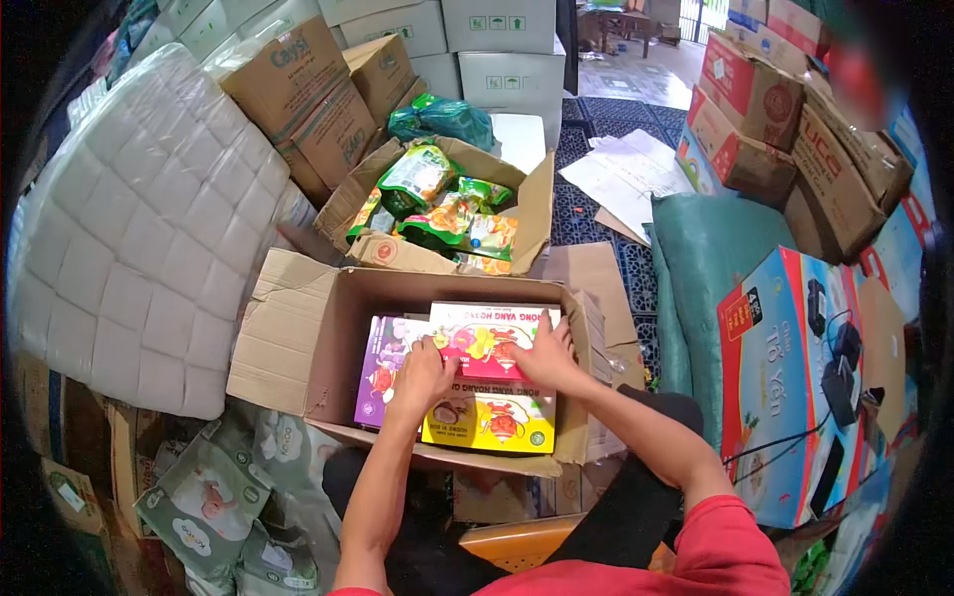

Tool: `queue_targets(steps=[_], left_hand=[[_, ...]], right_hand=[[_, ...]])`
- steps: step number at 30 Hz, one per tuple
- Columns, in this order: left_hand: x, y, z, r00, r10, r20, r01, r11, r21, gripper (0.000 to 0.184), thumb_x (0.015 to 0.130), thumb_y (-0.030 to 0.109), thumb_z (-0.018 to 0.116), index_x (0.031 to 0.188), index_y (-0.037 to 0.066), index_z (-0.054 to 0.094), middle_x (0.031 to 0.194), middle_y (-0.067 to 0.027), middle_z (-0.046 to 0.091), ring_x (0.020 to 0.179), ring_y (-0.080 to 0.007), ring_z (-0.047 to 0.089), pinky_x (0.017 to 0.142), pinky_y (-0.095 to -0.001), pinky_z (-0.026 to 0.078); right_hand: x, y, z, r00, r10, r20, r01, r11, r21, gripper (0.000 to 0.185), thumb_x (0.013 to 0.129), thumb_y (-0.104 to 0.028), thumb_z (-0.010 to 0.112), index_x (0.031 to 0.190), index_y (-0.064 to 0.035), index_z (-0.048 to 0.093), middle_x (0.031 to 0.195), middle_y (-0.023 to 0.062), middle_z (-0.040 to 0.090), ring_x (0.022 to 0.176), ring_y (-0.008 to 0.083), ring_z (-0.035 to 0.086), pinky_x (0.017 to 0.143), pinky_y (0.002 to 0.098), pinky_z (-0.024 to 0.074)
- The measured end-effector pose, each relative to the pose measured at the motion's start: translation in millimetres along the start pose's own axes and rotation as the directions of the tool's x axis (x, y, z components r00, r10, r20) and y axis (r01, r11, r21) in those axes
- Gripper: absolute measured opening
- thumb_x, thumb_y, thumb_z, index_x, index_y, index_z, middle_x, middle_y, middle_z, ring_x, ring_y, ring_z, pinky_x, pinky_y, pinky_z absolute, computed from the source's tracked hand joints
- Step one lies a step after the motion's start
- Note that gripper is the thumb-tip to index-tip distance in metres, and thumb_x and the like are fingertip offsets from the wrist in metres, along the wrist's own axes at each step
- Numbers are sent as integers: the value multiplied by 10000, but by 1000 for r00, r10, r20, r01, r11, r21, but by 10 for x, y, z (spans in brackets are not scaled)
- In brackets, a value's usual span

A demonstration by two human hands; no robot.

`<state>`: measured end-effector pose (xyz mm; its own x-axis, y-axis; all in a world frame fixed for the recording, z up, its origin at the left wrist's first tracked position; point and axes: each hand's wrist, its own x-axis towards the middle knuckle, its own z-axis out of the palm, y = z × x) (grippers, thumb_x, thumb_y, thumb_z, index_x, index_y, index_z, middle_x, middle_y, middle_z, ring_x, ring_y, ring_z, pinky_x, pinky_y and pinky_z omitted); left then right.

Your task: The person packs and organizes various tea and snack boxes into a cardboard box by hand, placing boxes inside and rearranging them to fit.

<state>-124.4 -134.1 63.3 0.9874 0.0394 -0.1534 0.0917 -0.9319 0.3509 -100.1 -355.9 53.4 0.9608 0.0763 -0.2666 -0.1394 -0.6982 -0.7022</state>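
An open cardboard box (328, 348) stands in front of me with small printed cartons in it. My left hand (425, 375) is closed at the left end of a pink and white carton (481, 348). At the carton's other end is my right hand (549, 356), its thumb on the top face and its fingers over the right edge. Nearer to me lies a yellow carton (497, 425), partly under the pink one. A purple carton (374, 385) is at the left inside the box, partly hidden by my left hand.
Behind it, another open box (537, 214) holds several green food pouches (417, 179). Plastic-wrapped white packs (149, 238) are stacked at left. A large blue and red box (785, 387) with black cables on it stands at right, beside a green sack (706, 268).
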Motion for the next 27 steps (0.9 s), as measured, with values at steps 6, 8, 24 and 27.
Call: queue_targets(steps=[6,8,24,27], left_hand=[[-454,491,-278,804,442,-398,-507,859,-70,565,830,161,637,1275,-99,406,1236,-298,489,1111,-436,510,948,-474,437],[-671,595,-240,578,507,-639,-660,751,-1,587,785,90,659,1293,-67,412,1254,-246,511,1074,-387,546,932,-458,444],[-2078,745,857,-139,675,-725,-936,-329,-127,407,867,265,561,1215,67,484,1222,-175,519,1034,-372,530,843,-479,437],[-2150,721,972,-159,665,-730,-936,-338,-104,387,881,275,541,1207,73,492,1214,-180,524,1026,-374,534,828,-478,440]], right_hand=[[-308,-303,72,569,-775,-275,815,577,59,604,811,-168,645,1329,13,394,1356,283,354,1227,451,388,1023,516,318],[-536,-532,-2,349,-855,-383,933,279,227,523,820,-189,624,1294,-46,451,1303,240,425,1173,397,448,980,496,368],[-1793,-382,381,-319,-725,-611,857,-495,140,471,808,-393,615,1220,-189,512,1192,153,527,1159,343,447,892,492,436],[-1775,-327,405,-301,-738,-604,861,-483,161,481,797,-366,628,1221,-178,501,1193,152,523,1152,338,454,881,488,443]])
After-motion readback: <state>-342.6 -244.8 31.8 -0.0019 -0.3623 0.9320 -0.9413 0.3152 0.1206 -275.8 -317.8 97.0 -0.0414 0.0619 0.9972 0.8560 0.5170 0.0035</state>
